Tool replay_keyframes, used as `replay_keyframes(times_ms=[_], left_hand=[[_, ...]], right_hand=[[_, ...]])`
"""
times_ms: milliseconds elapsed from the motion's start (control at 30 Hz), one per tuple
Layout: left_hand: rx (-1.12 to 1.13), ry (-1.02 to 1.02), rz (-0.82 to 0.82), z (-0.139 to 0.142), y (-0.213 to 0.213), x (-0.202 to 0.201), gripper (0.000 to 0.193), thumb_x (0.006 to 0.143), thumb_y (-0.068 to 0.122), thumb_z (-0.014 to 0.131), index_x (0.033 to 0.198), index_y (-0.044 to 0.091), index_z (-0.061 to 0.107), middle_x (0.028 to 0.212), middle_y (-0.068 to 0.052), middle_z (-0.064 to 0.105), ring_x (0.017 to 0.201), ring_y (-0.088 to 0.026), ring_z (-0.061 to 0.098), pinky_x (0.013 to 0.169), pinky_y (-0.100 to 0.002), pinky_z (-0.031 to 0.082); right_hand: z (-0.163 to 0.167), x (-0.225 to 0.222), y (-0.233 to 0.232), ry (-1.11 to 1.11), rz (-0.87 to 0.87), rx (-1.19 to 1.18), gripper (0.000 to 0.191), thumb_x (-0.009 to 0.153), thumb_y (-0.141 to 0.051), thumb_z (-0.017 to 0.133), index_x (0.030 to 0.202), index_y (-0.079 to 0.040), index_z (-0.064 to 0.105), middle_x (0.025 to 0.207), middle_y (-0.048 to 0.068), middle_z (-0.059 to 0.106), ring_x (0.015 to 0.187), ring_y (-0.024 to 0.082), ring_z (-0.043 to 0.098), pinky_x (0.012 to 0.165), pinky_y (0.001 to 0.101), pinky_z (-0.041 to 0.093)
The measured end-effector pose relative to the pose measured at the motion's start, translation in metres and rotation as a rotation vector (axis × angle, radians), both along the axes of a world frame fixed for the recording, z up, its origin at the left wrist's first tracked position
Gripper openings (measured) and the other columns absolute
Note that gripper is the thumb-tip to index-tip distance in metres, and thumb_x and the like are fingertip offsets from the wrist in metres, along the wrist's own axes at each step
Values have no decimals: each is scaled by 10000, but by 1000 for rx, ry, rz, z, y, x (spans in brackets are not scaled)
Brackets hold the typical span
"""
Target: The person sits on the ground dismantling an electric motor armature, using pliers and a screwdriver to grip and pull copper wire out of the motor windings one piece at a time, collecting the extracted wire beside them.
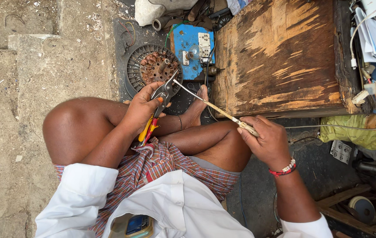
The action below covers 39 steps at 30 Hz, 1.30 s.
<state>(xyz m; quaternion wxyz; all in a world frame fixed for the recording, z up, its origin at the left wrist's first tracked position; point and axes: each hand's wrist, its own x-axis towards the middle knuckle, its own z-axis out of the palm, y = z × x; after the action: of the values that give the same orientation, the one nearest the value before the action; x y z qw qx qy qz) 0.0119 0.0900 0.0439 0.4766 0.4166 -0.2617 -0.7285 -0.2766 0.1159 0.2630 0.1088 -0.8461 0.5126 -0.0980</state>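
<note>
Left hand: the left hand (141,109) is closed around the yellow-and-red handles of a pair of pliers (158,102), which are held above the left knee.

Pliers: the metal head is pointed up and away from the left hand, and its tip is set against the far end of a thin wire (188,90). Whether the tip actually bites the wire cannot be told.

Right hand: the right hand (265,139) is closed on the near end of a pale sleeved cable (223,113), pinched between thumb and fingers. A red and white beaded bracelet (286,169) is worn at its wrist.

Cable: it is stretched on a slant between the two hands, rising from the right hand toward the pliers, where the bare wire emerges from the sleeve. A grey cord (342,127) is seen running off beyond the right hand, to the right.

Beyond the left hand: a round fan motor (152,67) with copper windings is lying on the ground, just past the pliers' tip, with a blue switch board (191,49) beside it.

Beyond the right hand: a worn wooden board (280,53) is placed on the far side of the cable.

Between the hands: a bare foot (195,108) is rested under the stretched cable, and crossed legs in a checked cloth (152,163) are seen below it.
</note>
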Motion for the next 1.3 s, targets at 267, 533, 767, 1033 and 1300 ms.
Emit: replay_keyframes(times_ms=[267, 533, 767, 1033, 1300], left_hand=[[94, 95, -83, 7, 1, 4, 529, 989, 16, 519, 1498, 155, 484, 1183, -57, 670, 968, -137, 713, 723, -280, 633], [119, 138, -94, 8, 3, 4, 493, 987, 10, 511, 1467, 122, 493, 1160, -63, 668, 965, -142, 717, 718, -301, 629], [76, 17, -64, 7, 11, 0, 513, 996, 35, 524, 1493, 160, 490, 1172, -9, 675, 954, -98, 699, 713, -251, 597], [6, -164, 24, 4, 15, -5, 498, 976, 22, 592, 1455, 158, 569, 1047, 34, 679, 882, -35, 632, 691, -223, 552], [-193, -386, 115, -1, 17, -9, 503, 937, -41, 588, 1421, 94, 604, 1073, -14, 719, 910, -60, 640, 830, -222, 521]], right_hand=[[-40, -7, 9, -97, -63, 104, 243, 898, -205, 755, 1096, -67, 726, 920, 97, 744, 784, 243, 751, 648, 336, 559], [-69, -19, 14, -413, -160, 197, 257, 918, -168, 742, 1129, -34, 683, 915, 96, 756, 801, 220, 739, 722, 306, 560], [-72, -8, 25, -224, -115, 119, 231, 897, -168, 754, 1088, -47, 706, 926, 118, 748, 819, 248, 754, 713, 332, 571], [-37, -2, 28, -64, -130, 91, 234, 863, -155, 764, 1083, -77, 741, 876, 99, 731, 747, 249, 745, 627, 349, 563], [-31, 3, 26, -7, -102, 70, 258, 858, -177, 777, 1091, -70, 749, 865, 82, 738, 711, 218, 744, 580, 322, 557]])
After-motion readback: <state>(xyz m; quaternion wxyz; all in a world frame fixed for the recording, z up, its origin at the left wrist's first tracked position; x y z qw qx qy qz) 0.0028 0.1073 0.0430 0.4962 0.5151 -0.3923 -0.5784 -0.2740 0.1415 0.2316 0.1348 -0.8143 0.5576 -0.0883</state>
